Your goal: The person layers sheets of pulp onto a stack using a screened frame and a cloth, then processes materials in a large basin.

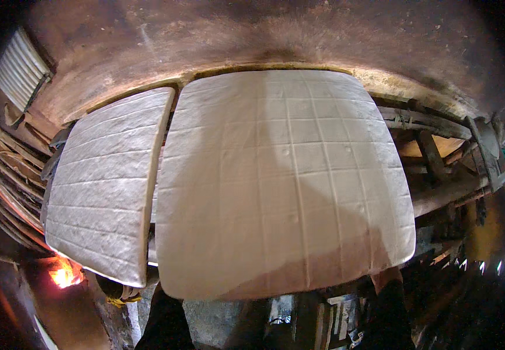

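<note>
Rough brown wall (264,29), grid-ridged pale squarish sheet (287,181), fingers hidden beneath, grip indiscernible

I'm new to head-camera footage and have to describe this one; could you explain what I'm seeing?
There is no machine: a person is working with two bare hands. The one picture comes from a wide fisheye camera on their head, looking down, so straight edges bend. Dark-sleeved forearms enter from below. A large off-white sheet with grid-like lines fills the middle; a narrower, ridged greyish-white sheet is on its left. Part of the right hand shows at the large sheet's near edge. The left hand is hidden, so its grip can't be told. Rough brown wooden beams stand right; an orange fire glows lower left.
</note>
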Tool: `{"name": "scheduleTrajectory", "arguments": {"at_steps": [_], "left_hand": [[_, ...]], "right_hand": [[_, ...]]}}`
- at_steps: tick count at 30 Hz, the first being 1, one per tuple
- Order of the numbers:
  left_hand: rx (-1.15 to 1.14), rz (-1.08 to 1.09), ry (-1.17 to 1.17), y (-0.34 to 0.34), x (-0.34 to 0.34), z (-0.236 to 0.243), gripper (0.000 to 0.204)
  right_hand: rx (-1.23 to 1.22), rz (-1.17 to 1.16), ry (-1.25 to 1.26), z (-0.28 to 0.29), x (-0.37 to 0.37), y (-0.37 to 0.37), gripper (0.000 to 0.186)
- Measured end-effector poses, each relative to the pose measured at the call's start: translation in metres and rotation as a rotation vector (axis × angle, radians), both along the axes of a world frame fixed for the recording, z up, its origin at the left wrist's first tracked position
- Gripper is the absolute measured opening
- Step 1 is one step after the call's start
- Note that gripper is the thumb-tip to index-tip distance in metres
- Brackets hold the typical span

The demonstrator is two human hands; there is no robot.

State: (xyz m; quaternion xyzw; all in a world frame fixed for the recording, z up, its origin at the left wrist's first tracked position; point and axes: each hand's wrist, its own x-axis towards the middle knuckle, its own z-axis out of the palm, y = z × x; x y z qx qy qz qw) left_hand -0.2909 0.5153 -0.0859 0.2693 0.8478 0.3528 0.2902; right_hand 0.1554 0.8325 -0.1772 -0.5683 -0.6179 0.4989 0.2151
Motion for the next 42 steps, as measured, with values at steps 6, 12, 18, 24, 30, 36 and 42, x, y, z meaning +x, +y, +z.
{"name": "scheduleTrajectory", "arguments": {"at_steps": [6,12,18,24,30,36,42], "left_hand": [[-0.024,0.025,0.053,0.012,-0.013,-0.011,0.037],[-0.052,0.04,0.136,0.012,-0.018,-0.01,0.036],[-0.065,0.066,0.277,-0.005,-0.006,0.006,0.035],[0.042,0.248,0.761,-0.023,0.069,0.042,0.034],[0.153,0.166,0.676,-0.122,0.214,0.003,0.038],[-0.194,-1.167,-0.488,-0.272,0.447,0.012,0.04],[-0.359,-1.826,-0.689,-0.347,0.648,0.024,0.045]], "right_hand": [[-0.003,-0.029,-0.035,-0.019,-0.012,0.018,0.037],[-0.008,-0.047,-0.042,-0.03,-0.018,0.017,0.033],[-0.007,-0.081,-0.049,-0.019,-0.008,-0.002,0.03],[-0.085,-0.165,-0.042,0.002,0.06,-0.104,0.028],[-0.365,-0.339,0.041,-0.03,0.164,-0.362,0.025],[-0.974,-1.155,0.478,0.014,0.328,-0.801,0.016],[-0.843,-2.163,0.402,0.107,0.46,-1.096,0.023]]}}
